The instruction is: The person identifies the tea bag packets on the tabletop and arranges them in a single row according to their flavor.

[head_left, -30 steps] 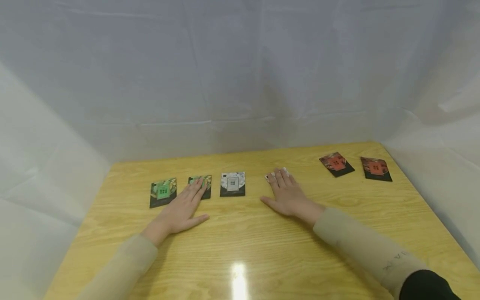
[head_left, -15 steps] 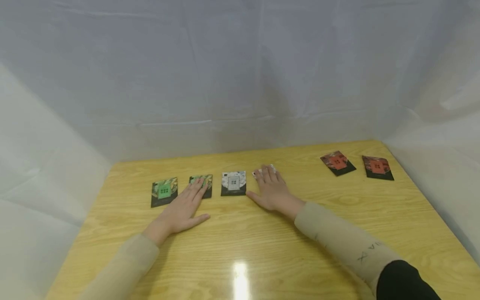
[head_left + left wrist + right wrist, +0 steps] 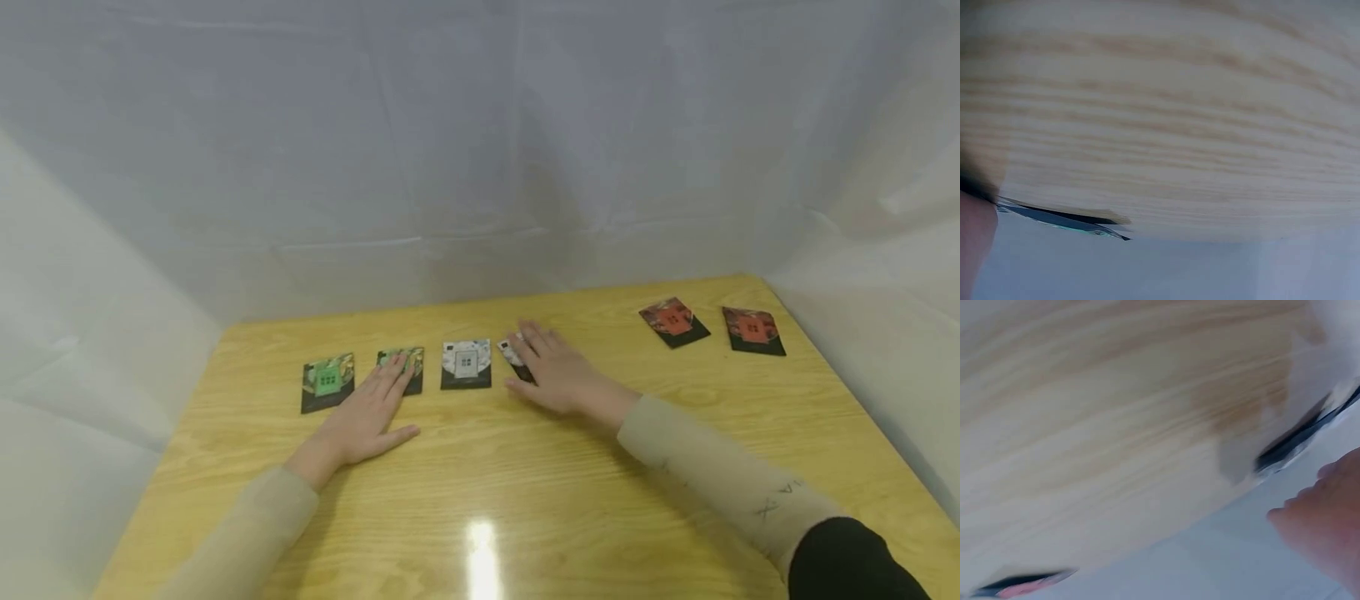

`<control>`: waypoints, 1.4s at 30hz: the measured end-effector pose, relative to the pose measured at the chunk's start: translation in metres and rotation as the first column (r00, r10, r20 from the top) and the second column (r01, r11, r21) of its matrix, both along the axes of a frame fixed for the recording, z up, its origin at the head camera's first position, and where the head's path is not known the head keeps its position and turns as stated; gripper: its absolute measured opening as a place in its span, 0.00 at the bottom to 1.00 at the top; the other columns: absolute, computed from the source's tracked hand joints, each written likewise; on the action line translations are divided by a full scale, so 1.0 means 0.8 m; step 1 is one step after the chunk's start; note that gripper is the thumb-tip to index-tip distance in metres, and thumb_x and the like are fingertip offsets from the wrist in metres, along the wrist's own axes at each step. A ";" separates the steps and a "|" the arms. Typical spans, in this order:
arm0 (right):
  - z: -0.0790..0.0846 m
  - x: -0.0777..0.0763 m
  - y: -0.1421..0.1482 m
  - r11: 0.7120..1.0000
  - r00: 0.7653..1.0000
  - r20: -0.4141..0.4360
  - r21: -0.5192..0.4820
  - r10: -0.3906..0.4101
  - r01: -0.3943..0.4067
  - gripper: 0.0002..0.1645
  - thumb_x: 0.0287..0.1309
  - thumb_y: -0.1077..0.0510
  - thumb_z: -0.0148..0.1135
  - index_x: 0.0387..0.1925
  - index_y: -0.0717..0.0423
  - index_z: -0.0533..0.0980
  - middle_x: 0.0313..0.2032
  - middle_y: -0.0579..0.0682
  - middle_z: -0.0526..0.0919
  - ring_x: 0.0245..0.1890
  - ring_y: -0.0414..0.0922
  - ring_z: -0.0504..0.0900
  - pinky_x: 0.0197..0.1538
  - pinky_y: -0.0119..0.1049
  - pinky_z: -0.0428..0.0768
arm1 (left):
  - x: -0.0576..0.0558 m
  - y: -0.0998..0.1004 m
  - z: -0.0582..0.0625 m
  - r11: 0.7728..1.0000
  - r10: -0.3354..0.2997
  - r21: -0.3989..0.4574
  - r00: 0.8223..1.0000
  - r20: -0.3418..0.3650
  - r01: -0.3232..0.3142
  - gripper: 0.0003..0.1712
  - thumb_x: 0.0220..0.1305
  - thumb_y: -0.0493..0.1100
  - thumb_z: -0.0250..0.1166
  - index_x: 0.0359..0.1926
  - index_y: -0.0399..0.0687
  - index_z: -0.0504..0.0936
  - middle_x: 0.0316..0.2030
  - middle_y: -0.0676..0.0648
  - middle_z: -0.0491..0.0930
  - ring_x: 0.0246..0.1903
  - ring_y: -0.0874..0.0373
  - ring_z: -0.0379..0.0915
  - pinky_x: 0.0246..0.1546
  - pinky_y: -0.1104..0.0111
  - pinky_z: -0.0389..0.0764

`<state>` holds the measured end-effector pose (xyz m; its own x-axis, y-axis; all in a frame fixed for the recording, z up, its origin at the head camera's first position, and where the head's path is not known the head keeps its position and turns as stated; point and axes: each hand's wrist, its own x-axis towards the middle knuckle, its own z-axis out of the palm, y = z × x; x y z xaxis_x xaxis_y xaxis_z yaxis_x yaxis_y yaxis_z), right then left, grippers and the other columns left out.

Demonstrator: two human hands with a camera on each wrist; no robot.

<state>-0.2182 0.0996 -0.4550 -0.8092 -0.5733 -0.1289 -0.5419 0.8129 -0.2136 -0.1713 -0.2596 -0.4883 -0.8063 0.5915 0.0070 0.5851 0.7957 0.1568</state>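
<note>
Fingers straight, my left hand (image 3: 363,421) rests on a flat packet with a green label (image 3: 412,379), covering part of it. Another green packet (image 3: 327,383) lies just left of it. A flat packet with a white label (image 3: 466,364) sits to the right of these. My right hand (image 3: 555,371), fingers also straight, is over a second white packet (image 3: 516,358) that lies slanted beside the first and is largely hidden. In the right wrist view a gap shows between the hand (image 3: 1329,519) and a dark packet (image 3: 1304,437).
Two packets with red labels, one tilted (image 3: 674,322) and one (image 3: 753,331) near the right edge, lie at the back right of the wooden table (image 3: 420,517). White cloth (image 3: 480,167) hangs behind the table and along both sides.
The right hand slid the second white packet left toward the first, then shifted slightly right, uncovering more of that packet. My left hand has stayed in place.
</note>
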 end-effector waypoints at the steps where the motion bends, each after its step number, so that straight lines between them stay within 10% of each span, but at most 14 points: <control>1: 0.000 -0.002 0.007 1.000 1.000 -0.015 -0.003 0.024 -0.024 0.51 0.80 0.33 0.45 0.86 0.58 0.44 0.86 0.63 0.39 0.87 0.61 0.40 0.87 0.58 0.46 | 0.000 0.000 0.001 1.000 0.002 0.000 1.000 0.002 -0.002 0.56 0.77 0.65 0.57 0.84 0.32 0.45 0.84 0.30 0.41 0.85 0.33 0.38 0.84 0.42 0.49; 20: -0.013 -0.027 0.069 0.924 0.912 -0.150 0.084 0.382 -0.373 0.45 0.79 0.34 0.49 0.86 0.48 0.53 0.86 0.56 0.47 0.86 0.57 0.47 0.87 0.56 0.50 | -0.001 -0.003 0.004 0.999 -0.002 -0.038 1.000 0.013 0.002 0.57 0.77 0.67 0.56 0.85 0.33 0.43 0.85 0.32 0.37 0.85 0.36 0.35 0.85 0.44 0.47; 42: -0.023 -0.001 0.042 0.952 0.949 -0.070 0.016 0.307 -0.307 0.54 0.79 0.32 0.48 0.85 0.62 0.43 0.86 0.62 0.39 0.87 0.59 0.41 0.87 0.53 0.49 | 0.001 -0.004 0.000 0.999 0.008 -0.044 1.000 0.011 -0.007 0.57 0.77 0.68 0.55 0.85 0.34 0.42 0.85 0.32 0.38 0.85 0.36 0.35 0.85 0.44 0.47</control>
